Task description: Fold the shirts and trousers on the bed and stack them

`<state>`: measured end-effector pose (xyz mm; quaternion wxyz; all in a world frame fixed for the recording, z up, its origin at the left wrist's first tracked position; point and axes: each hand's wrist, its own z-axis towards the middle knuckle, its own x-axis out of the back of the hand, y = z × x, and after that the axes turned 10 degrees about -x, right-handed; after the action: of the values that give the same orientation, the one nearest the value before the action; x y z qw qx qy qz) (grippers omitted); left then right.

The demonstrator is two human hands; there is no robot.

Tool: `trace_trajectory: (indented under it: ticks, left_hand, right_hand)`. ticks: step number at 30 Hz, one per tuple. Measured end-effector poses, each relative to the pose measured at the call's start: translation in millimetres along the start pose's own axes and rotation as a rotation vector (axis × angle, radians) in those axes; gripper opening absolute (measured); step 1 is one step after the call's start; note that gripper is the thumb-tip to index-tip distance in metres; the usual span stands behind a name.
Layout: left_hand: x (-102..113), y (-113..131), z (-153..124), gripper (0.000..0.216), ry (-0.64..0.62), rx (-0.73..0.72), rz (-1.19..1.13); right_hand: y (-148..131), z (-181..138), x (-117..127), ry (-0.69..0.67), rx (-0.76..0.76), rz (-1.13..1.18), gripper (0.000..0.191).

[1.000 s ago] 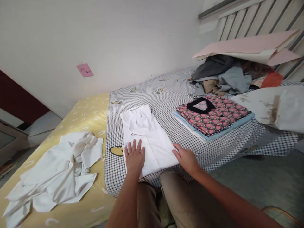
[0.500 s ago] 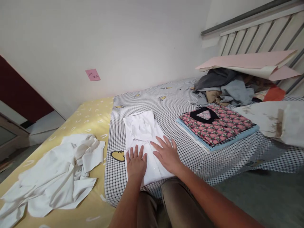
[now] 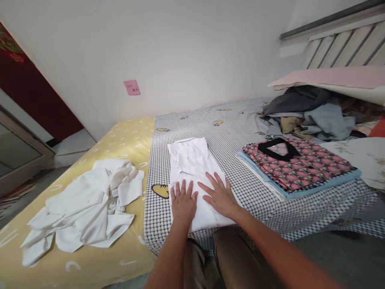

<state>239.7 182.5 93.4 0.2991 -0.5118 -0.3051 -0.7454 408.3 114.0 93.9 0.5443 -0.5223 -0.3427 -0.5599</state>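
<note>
A folded white shirt (image 3: 192, 160) lies lengthwise on the checked bed sheet (image 3: 161, 228) in front of my knees. My left hand (image 3: 183, 204) rests flat on its near left part, fingers spread. On the right side of the same shirt, my right hand (image 3: 221, 197) lies palm down with its fingers apart. Neither hand grips the cloth. The far end of the shirt shows loose folds, while the part beneath my palms is covered by them.
To the left, a crumpled white garment (image 3: 81, 208) lies on the yellow sheet (image 3: 129, 136). A stack topped by a pink patterned shirt (image 3: 309, 170) is at right. Behind it sits a heap of dark and grey clothes (image 3: 300, 106) under a pink sheet (image 3: 331, 76). A pink note (image 3: 132, 87) is on the wall.
My view has turned a little to the left, so the scene sits further right. Both hands stay flat on the white shirt, with only a slight shift.
</note>
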Motion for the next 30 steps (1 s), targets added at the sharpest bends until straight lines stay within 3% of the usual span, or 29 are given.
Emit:
trace_trajectory:
  ticks: [2,7,13,17,21,25,30]
  left_hand:
    - [1,-2,3,0.052,-0.004,0.034,-0.101]
    - [19,-25,-10,0.045,0.150,0.113,-0.737]
    - [40,-47,-88,0.044,0.527,0.552,-0.985]
    - [28,-39,-143,0.055,0.477,0.711,-1.133]
    - [14,-33,-174,0.063,0.379,0.823,-1.222]
    - [21,-32,-175,0.060,0.334,0.778,-1.236]
    - [36,-20,-149,0.057,0.293,0.667,-1.287]
  right_hand:
    - [0,3,0,-0.088,-0.007,0.005,0.049]
    - [-1,12,0,-0.178,-0.116,0.018,0.053]
    - [-4,13,3,-0.208,-0.165,0.052,0.053]
    - [-3,13,-1,-0.190,-0.175,0.086,0.053]
    - [0,13,-6,-0.169,-0.162,0.071,0.054]
    - [0,12,-8,-0.176,-0.161,-0.012,0.057]
    - [0,11,-7,-0.169,-0.160,-0.040,0.059]
